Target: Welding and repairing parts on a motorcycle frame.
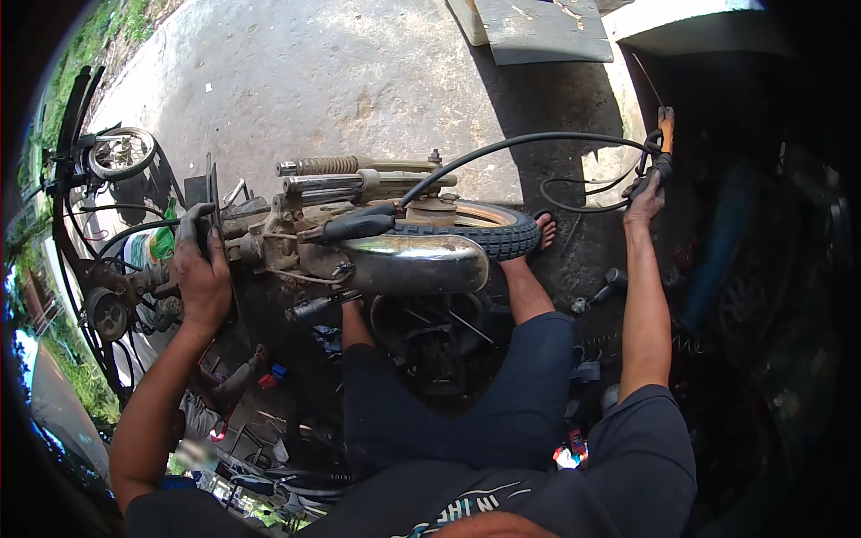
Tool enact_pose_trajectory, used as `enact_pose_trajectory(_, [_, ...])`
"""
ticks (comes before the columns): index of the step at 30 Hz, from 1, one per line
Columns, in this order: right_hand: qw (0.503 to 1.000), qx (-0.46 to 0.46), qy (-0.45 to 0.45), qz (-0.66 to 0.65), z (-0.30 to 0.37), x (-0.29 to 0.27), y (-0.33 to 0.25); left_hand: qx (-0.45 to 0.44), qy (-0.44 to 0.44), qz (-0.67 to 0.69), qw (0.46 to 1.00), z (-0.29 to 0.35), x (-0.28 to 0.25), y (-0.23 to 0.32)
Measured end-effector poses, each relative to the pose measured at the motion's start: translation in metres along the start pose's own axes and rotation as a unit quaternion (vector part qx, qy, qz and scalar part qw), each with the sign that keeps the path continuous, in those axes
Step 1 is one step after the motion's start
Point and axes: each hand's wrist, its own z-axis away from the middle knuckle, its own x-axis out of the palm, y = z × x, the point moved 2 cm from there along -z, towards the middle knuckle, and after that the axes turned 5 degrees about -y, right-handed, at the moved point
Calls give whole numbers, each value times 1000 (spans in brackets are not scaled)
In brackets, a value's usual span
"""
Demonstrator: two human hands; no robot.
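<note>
In my right hand (pixel 644 186), closed around its handle, is a welding electrode holder (pixel 665 134) with an orange-brown grip. A thin welding rod (pixel 647 81) sticks up from it. From that hand a thick black cable (pixel 529 138) arches left to a black-handled clamp (pixel 360 222) by the fork. My left hand (pixel 203 273) is closed on a part of the motorcycle frame (pixel 247 253), beside a thin dark metal bar (pixel 213 184). The motorcycle lies across in front of me, its knobby tyre (pixel 502 235) and shiny fender (pixel 421 262) between my knees.
Far left stand handlebars (pixel 67 170) and another wheel (pixel 121 152). A shock absorber spring (pixel 327 165) lies along the fork. Grey boards (pixel 543 31) rest on the concrete at the far right. A person (pixel 220 390) is lower left. Dark clutter fills the right.
</note>
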Motion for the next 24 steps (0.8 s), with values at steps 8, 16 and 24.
enact_pose_trajectory(8, [994,-63,-7,-92,-11,40,-53,18,-2,19,1000,-7,8,6])
enact_pose_trajectory(16, [932,-358,11,50,-127,85,-79,19,-3,50,999,-10,14,10])
enact_pose_trajectory(24, [960,-247,-127,-35,24,90,-169,2,10,-1,1000,-3,0,14])
